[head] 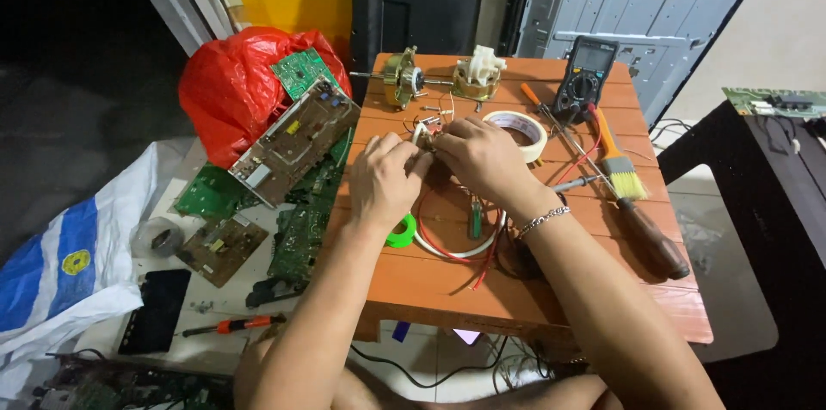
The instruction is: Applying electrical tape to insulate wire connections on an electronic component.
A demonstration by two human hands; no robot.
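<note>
While gripped: one part (423, 136), two hands (383, 182).

A low orange slatted table (447, 285) stands on pale floor tiles (740, 307), dark beyond.

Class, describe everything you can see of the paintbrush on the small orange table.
The paintbrush lies flat on the right side of the orange table, pointing diagonally. It has a slim orange handle, a dull metal band and short, pale yellowish bristles spread towards the table's right edge. Its handle end reaches up beside the black multimeter. The bristles rest by the dark wooden handle of a larger tool. Neither hand touches it.
</note>
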